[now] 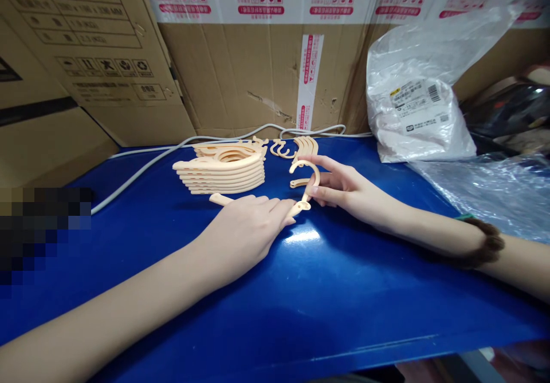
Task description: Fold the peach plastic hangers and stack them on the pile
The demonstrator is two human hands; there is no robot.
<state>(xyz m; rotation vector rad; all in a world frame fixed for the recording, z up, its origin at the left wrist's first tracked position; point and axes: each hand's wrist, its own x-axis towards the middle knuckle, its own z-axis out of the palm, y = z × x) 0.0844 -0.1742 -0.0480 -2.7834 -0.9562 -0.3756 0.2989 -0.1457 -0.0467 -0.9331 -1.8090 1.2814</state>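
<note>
My left hand (247, 222) is closed around a cream plastic hanger arm (220, 200), whose far end sticks out past the knuckles on the left. Pinched between thumb and fingers of my right hand (350, 188) is a curved cream hanger hook (317, 172). The base of the hook meets the hanger arm at the left fingertips; whether the two are joined I cannot tell. Behind the hook, another short cream piece (299, 183) shows beside the right fingers, partly hidden. Farther back on the left lies a neat stack of hanger arms (223, 181).
Loose hooks (283, 153) and several curved strips (306, 145) lie behind my hands on the blue tabletop (344, 303). A white cable (141, 174) runs along the back. Cardboard boxes (240, 74) wall the rear and left. A white plastic bag (419, 108) stands at right.
</note>
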